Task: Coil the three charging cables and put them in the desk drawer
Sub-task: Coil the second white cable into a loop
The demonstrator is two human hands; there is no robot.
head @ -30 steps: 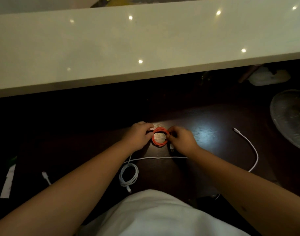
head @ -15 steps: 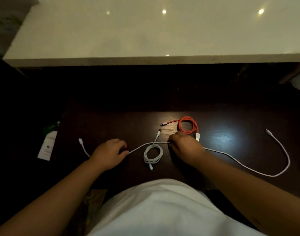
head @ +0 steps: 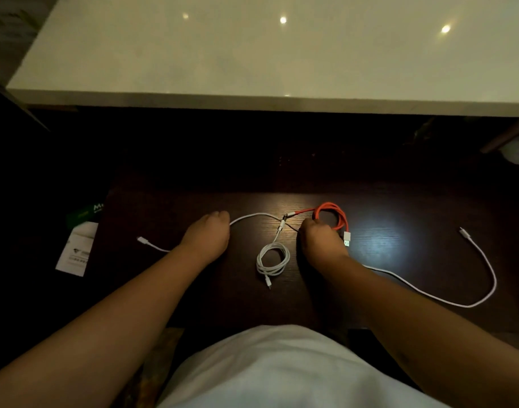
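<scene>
head view: a dark wooden table [head: 399, 260] carries three cables under a pale counter [head: 252, 54] that juts out above its far side. the long white cable [head: 429, 293] lies uncoiled, its long axis running left to right across the table: one plug end [head: 142, 240] points left beyond the left wrist, the line passes under the left hand [head: 206, 238], arcs from its fingers toward the middle, disappears under the right hand [head: 320, 245], comes out beside the right forearm and sweeps in a wide loop to the right, with its other plug [head: 463, 231] pointing away toward the far side. the left hand is curled over this cable, fingers tucked down and gripping it where it emerges. the right hand is clenched knuckles-up on the same line near the middle; its fingers are hidden, and whether they also touch the orange coil just beyond cannot be told. the orange cable [head: 333, 216] is wound in a small ring just past the right hand, one short tail pointing left and a white usb plug [head: 346, 238] hanging toward the near side. the coiled white cable [head: 272, 259] rests between the two hands, one tail running up toward the far side and the other plug pointing toward the person. a white paper [head: 75, 251] with print and a green packet [head: 81, 214] lie off the table's left edge. a white garment [head: 282, 372] fills the bottom middle
</scene>
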